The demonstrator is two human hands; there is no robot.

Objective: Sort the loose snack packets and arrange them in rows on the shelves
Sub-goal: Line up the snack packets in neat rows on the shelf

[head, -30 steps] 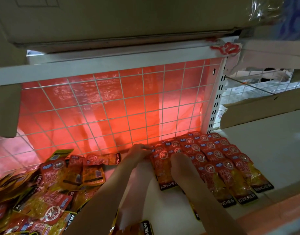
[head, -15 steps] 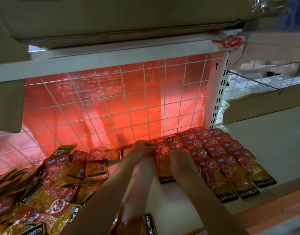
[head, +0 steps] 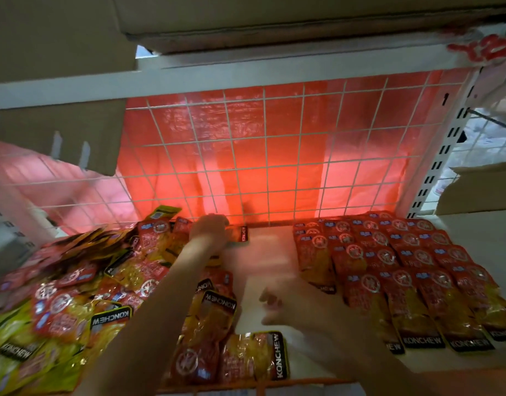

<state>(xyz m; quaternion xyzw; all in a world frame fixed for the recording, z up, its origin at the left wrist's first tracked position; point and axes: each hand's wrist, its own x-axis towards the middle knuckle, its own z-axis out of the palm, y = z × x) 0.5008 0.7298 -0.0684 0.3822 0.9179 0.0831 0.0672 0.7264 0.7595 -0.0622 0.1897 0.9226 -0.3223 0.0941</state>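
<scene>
Shelf (head: pixel 268 252): flat white panel, backed by white wire grid (head: pixel 274 155) w/ glossy red plastic sheet behind.
Arranged rows (head: pixel 403 270): glossy red/yellow foil packets, rectangular, overlapped like shingles, laid just R of right-hand fingertips.
Loose pile (head: pixel 74 295): same packets, crinkled, heaped L of left forearm.
Left hand (head: pixel 210 230): fingers curled down onto one packet (head: pixel 241 234) at the grid's foot.
Right hand (head: pixel 300 310): blurred; fingers loosely spread, nothing pinched.
</scene>
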